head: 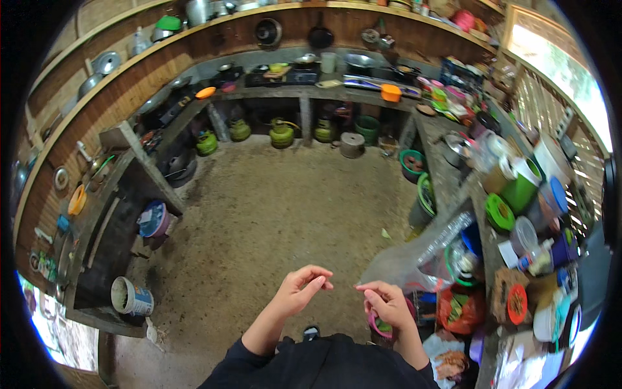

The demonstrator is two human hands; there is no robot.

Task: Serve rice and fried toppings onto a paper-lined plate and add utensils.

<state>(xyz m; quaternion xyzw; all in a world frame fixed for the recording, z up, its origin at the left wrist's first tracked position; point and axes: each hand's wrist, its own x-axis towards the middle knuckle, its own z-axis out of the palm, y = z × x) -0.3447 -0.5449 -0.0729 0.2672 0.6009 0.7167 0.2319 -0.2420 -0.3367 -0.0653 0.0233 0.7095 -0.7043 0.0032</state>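
Both of my hands are raised in front of my body, above the bare kitchen floor (291,204). My left hand (303,289) has loosely curled fingers, with the thumb a little apart from the index finger. Facing it across a small gap, my right hand (388,305) points its index finger inward, and its thumb sits just below. I see nothing held in either hand. Under my right forearm a pink basket (381,328) is partly hidden. A clear plastic sheet (398,265) hangs beside the right hand.
Along the back runs a concrete counter (272,92) with gas stoves; green gas cylinders (282,133) stand beneath. The right counter (437,141) is crowded with containers. At left are a white bucket (132,296) and a purple tub (154,220). A green-rimmed bin (423,199) stands at right.
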